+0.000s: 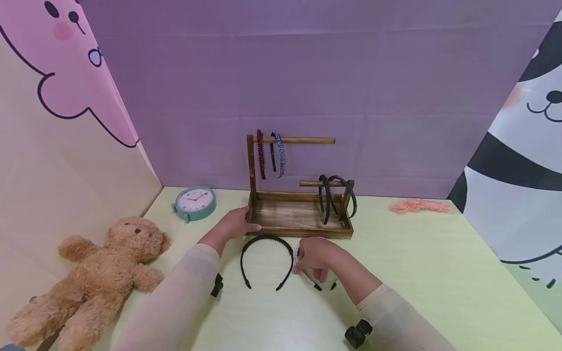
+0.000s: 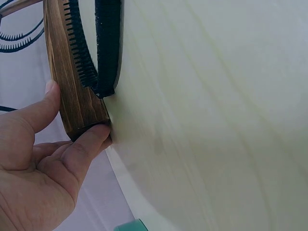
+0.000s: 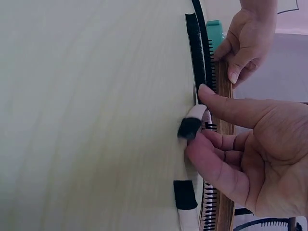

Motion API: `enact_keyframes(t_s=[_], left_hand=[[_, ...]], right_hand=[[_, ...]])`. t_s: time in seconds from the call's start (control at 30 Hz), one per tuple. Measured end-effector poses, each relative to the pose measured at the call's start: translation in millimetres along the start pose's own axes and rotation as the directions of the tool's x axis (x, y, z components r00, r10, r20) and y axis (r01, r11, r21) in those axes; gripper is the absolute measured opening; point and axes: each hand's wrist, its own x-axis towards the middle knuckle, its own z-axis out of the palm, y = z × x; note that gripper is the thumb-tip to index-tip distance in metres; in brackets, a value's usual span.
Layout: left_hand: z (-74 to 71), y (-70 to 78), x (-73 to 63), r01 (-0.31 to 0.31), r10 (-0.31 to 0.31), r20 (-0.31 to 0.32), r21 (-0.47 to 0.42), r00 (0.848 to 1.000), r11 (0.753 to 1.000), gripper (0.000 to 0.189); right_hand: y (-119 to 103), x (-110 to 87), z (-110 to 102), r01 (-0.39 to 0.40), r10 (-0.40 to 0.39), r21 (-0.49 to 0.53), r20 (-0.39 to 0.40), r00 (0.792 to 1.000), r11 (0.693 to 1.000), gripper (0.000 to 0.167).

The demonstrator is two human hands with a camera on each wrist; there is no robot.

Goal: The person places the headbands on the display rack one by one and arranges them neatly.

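The left hand (image 1: pixel 234 223) is gripping the left end of a wooden rack (image 1: pixel 303 232), its thumb pressing on the tray wall and its fingers curling round the corner. The rack is standing near the middle of the desk's (image 1: pixel 417 273) back edge. The right hand (image 1: pixel 317 253) is reaching down just in front of the rack; its grip is pinching a white headband (image 3: pixel 196 113) between thumb and fingers, near one black-tipped end. Both black tips of this band are pointing toward the desk's front edge. Just to its left, a black toothed headband (image 1: pixel 290 253) is lying on the desk, its arch facing the back edge and its two ends facing the front edge.

A dark red headband (image 1: pixel 261 153) and a blue patterned headband (image 1: pixel 281 156) are hanging on the rack's upper bar (image 1: pixel 311 140), while dark headbands (image 1: pixel 323 200) are hanging together on the lower bar (image 1: pixel 309 184). Near the desk's back left corner, a teal clock (image 1: pixel 195 200) is lying face up. A brown teddy bear (image 1: pixel 107 273) is sprawling along the left edge. A bundle of pink strands (image 1: pixel 419 206) is lying near the back right corner. Behind the back edge, a purple cloth (image 1: pixel 307 78) is hanging.
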Motion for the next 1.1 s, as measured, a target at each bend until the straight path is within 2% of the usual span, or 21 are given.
enact_keyframes(t_s=[0.27,0.5,0.6,0.87,1.1], left_hand=[[-0.2,1.1,0.0,0.01,-0.01,0.008,-0.015,1.0,1.0,0.086],[0.5,0.9,-0.4,0.013,-0.013,0.004,-0.018,1.0,1.0,0.086],[0.4,1.1,-1.4,0.011,-0.011,0.006,-0.024,1.0,1.0,0.085],[0.7,0.0,-0.6,0.012,-0.012,0.009,-0.035,1.0,0.999,0.084],[1.8,-0.5,1.6,0.015,-0.015,0.008,-0.038,1.0,0.999,0.083]], right_hand=[[6.8,-6.7,-6.7,0.041,-0.047,0.086,0.07,0.996,0.995,0.023],[15.3,-17.1,-21.7,0.055,-0.077,0.182,0.119,0.99,0.982,0.036],[16.6,-25.1,-28.6,0.066,-0.098,0.23,0.132,0.986,0.971,0.036],[10.9,-43.8,-37.3,0.125,-0.162,0.259,0.127,0.978,0.958,0.032],[8.9,-49.3,-42.5,0.238,-0.272,0.326,0.063,0.96,0.915,0.028]])
